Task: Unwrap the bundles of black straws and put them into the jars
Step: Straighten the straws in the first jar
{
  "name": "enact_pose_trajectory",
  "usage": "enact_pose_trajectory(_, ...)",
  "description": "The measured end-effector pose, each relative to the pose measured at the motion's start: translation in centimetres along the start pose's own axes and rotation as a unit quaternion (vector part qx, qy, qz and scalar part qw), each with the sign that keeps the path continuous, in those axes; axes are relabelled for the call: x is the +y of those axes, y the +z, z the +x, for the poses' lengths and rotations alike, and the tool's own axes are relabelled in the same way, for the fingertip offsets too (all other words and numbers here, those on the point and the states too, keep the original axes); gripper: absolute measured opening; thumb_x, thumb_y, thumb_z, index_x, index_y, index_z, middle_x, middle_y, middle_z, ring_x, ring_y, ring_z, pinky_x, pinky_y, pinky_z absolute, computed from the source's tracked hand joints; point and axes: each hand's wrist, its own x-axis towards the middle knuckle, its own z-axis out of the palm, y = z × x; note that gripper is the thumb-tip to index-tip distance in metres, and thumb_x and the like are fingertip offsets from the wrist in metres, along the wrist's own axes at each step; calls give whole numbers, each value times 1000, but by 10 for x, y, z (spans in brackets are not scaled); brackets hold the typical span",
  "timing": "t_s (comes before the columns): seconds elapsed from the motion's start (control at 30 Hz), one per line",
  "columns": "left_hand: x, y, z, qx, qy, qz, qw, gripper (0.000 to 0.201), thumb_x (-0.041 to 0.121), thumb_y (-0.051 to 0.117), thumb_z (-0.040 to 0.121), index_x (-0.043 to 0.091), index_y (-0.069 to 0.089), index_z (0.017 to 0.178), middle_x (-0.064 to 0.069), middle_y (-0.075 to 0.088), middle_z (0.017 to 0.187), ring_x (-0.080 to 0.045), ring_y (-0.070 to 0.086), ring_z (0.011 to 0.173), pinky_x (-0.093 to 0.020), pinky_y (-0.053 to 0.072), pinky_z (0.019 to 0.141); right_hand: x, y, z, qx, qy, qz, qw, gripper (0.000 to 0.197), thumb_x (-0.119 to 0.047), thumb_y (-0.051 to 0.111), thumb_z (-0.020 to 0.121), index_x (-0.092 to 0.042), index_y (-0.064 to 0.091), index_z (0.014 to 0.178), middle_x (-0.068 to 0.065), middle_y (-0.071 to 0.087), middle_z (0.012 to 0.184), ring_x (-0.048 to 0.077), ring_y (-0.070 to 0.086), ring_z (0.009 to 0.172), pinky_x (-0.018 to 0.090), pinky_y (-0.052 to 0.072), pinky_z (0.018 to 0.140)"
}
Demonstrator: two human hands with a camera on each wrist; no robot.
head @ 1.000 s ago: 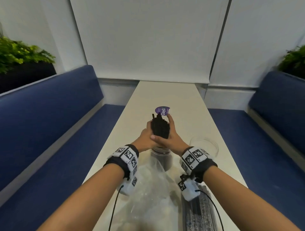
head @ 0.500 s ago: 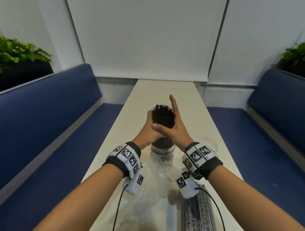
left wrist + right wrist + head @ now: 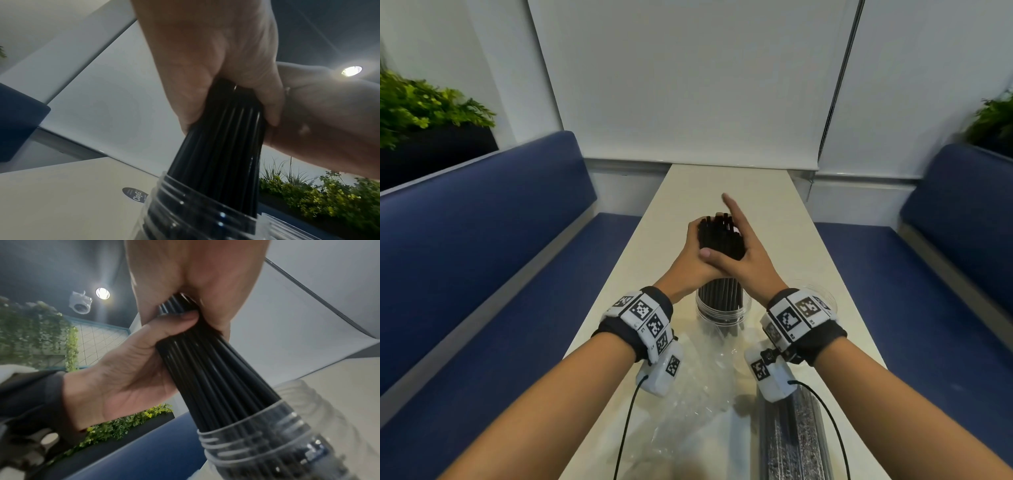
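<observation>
Centre of the head view: a bunch of black straws (image 3: 719, 240), loose and unwrapped, standing upright with its lower ends inside a clear plastic jar (image 3: 723, 310) with a threaded neck, which stands on a long pale table (image 3: 774, 205). The left hand (image 3: 690, 262) wraps the bunch from the left side of the frame, thumb and fingers curled round the straws above the jar mouth. The right hand (image 3: 748, 260) closes on the same bunch from the right, thumb laid across the front over the left hand, forefinger stretched straight up past the straw tops; how its other fingers lie behind the bunch cannot be told. In the left wrist view the straws (image 3: 222, 146) fan downward from the grip into the jar (image 3: 197, 211), and a dark round sticker (image 3: 134, 194) lies on the table beyond. Right of the hands, a second clear jar (image 3: 816, 296), partly hidden by the right wristband. Lower centre, crumpled clear plastic wrap (image 3: 698, 394) on the table; lower right, a wrapped bundle of straws (image 3: 796, 442) lying flat. Blue benches (image 3: 482, 257) run along both sides, with green plants (image 3: 424, 109) in the upper corners.
</observation>
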Motion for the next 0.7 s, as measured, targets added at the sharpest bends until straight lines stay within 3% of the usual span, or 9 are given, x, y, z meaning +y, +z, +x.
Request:
enact_pose_trajectory(0.07,-1,1,-1,-5,8,-19,1000,90,-16,66,72,13,13,139,-11,39,131,-4,52,101,-9,53,74,2,0,-2,17,11,8,1000,92,-16,72,72,-48,12,135,-13,37,140,0,39,127,23,36,106)
enact_pose_trajectory(0.13,-3,-1,-4,-28,0,-20,999,100,-15,68,70,20,8,142,-15,33,141,-12,50,113,-11,52,80,3,0,-6,30,34,12,999,104,-18,74,67,-51,2,135,1,31,146,14,35,133,31,35,106)
enact_pose_trajectory(0.2,-6,-7,-8,-44,-29,12,999,113,-5,75,69,33,-3,143,-14,19,152,-22,32,136,-25,44,100,6,-3,-12,38,44,15,998,109,-22,75,64,-50,-2,136,-9,23,148,11,28,135,25,30,104)
enact_pose_trajectory(0.27,-11,-15,-14,-33,-60,38,997,125,13,83,64,45,-11,141,-6,2,159,-17,8,146,-44,25,116,10,-11,-19,48,55,12,997,112,-28,76,62,-49,-4,138,-14,18,148,7,20,137,26,22,105)
enact_pose_trajectory(0.33,-15,-24,-26,-4,-69,77,995,133,34,87,55,52,-15,137,3,-8,159,-12,-4,146,-49,13,120,13,-19,-29,57,68,1,996,114,-34,77,61,-50,-5,138,-10,8,155,5,12,140,28,16,106)
enact_pose_trajectory(0.43,-19,-32,-50,40,-57,131,989,128,54,83,48,62,-16,129,13,-13,158,-9,-11,146,-52,8,119,14,-28,-45,54,79,-22,995,112,-46,76,59,-52,-5,137,-14,0,157,2,6,142,29,13,108)
enact_pose_trajectory(0.57,-19,-27,-93,65,-20,182,981,107,47,76,67,53,-5,138,26,-3,154,-3,-4,144,-34,10,116,14,-34,-66,72,115,-89,987,97,-50,70,67,-43,6,139,-12,17,150,6,17,138,29,17,106)
enact_pose_trajectory(0.63,-18,-19,-119,67,30,177,981,79,39,71,78,46,20,138,37,18,145,2,18,139,-18,21,112,12,-40,-88,86,132,-138,978,72,-43,68,74,-34,26,133,-6,36,135,12,35,126,25,30,100)
enact_pose_trajectory(0.7,-19,-8,-139,35,56,167,984,47,32,67,81,39,48,123,34,47,127,6,45,119,-8,35,98,11,-47,-118,38,188,-209,959,49,-40,62,81,-26,38,121,3,45,125,16,47,110,19,39,83)
